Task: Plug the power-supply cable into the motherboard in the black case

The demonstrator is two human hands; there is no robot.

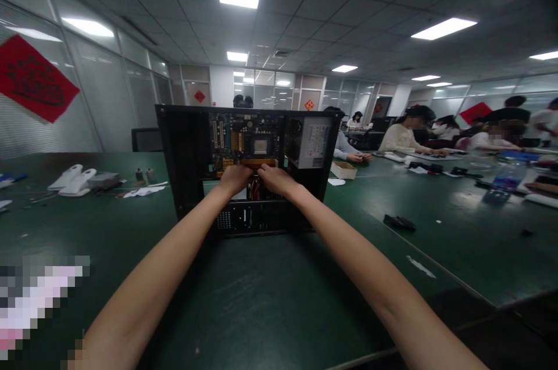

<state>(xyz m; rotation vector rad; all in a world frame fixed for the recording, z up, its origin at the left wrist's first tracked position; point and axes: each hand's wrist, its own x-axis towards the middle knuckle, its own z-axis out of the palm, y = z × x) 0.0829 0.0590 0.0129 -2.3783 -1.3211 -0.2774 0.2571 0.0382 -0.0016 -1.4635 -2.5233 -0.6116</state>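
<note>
A black computer case stands with its side uncovered, facing me. Inside it sits a motherboard with a pale square processor area. At the right, a silver power supply is mounted. My left hand and my right hand reach in at the board's lower edge, side by side, fingers closed. Between and just above them runs an orange-yellow strip; whether it is a slot or a module I cannot tell. The fingertips are hidden. Red and dark cables hang below the hands.
The case rests on a green table. Left of it lie white objects, a grey box and paper. To the right are a small open box, a black item and a plastic bottle. Several people sit beyond.
</note>
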